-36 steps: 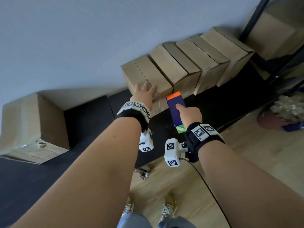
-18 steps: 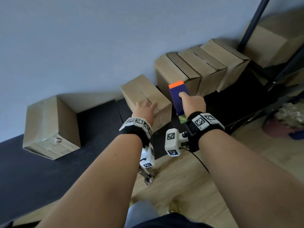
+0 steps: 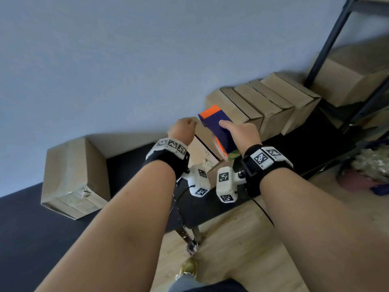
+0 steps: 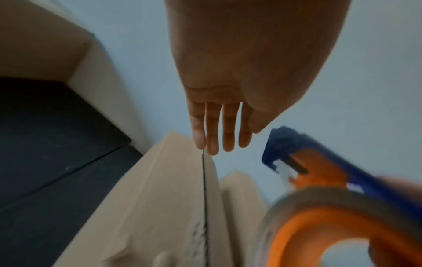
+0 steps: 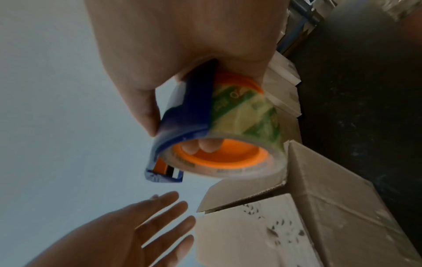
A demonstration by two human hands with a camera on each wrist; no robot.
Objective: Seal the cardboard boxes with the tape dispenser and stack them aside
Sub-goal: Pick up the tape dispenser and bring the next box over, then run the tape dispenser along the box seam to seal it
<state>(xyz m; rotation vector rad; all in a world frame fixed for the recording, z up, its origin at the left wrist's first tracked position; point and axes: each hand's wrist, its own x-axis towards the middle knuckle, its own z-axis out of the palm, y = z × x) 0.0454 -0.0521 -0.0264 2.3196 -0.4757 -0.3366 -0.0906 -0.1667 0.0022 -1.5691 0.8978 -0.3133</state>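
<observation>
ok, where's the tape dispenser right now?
In the right hand, centre of the head view: the tape dispenser is held in the air over the box pulled out on the black table, with the left hand just beside it.

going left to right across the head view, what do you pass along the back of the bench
lone box → left hand → tape dispenser held by right hand → row of boxes → black shelf post

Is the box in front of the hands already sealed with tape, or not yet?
Not yet. The box shows a bare dark seam, and the tape dispenser is above it.
</observation>
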